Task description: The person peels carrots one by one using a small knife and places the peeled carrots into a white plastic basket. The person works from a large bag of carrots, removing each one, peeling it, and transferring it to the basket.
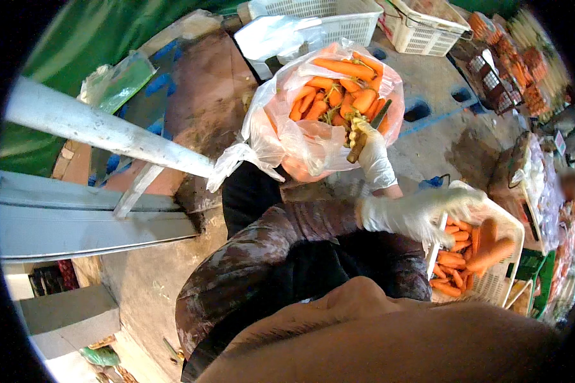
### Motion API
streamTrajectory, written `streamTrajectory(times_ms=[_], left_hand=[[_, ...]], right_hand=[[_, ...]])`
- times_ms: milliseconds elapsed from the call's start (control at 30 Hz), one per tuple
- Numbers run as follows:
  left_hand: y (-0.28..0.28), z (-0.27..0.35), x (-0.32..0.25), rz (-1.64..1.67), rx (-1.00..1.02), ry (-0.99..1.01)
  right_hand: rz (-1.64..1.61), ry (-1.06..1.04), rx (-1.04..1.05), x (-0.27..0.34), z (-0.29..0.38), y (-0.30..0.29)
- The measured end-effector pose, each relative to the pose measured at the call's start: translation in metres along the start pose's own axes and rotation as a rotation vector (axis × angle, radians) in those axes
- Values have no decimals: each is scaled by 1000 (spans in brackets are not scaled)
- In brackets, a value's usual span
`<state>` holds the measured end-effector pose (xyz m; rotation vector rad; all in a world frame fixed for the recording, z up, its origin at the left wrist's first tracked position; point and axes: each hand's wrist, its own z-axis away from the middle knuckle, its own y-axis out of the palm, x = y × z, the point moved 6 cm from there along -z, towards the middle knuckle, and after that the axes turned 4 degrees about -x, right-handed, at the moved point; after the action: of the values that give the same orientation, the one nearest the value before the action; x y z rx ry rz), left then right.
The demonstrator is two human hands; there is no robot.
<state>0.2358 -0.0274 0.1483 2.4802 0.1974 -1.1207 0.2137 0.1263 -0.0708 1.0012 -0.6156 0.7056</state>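
My left hand (417, 218), in a white glove, reaches across my right forearm with its fingers apart. Beside it, two blurred carrots (491, 249) appear above a white plastic basket (512, 225), clear of the fingers. More topped carrots (453, 263) lie inside this basket. My right hand (376, 155), also gloved, grips a knife (357, 148) by its brown handle. Its dark blade points away from me over a clear plastic bag (311, 148). Carrots (345, 72) fill the open bag, some with green stem ends. The glove's fingertips look soiled.
A pale pole (110, 134) slants in from the left towards the bag's knotted corner. White crates (354, 28) stand beyond the bag. Bagged produce (539, 191) lines the right side. Green sheeting (91, 28) hangs at the upper left, and a grey box (72, 316) sits lower left.
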Motion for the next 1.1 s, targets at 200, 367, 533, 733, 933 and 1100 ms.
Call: streamTrajectory(times_ms=[200,367,533,733,933,1100], left_hand=[[-268,87,-30,-751,-822,-115],[-402,103,-17,-1741,-505,-433],[-483,65,18,-1883,-236,-488],[-484,19,58,-2205,-209,-712],[-461,61,49,-1784,-231,-983],[-382,151,24,-63,-800,-920]], right_hand=[[-231,-58,-73,42,26,12],[-111,-139,-143,60,39,0],[-74,-61,-137,57,39,11],[-67,-2,-219,65,32,-5],[-90,14,-159,73,27,-5],[184,-23,3,73,32,13]])
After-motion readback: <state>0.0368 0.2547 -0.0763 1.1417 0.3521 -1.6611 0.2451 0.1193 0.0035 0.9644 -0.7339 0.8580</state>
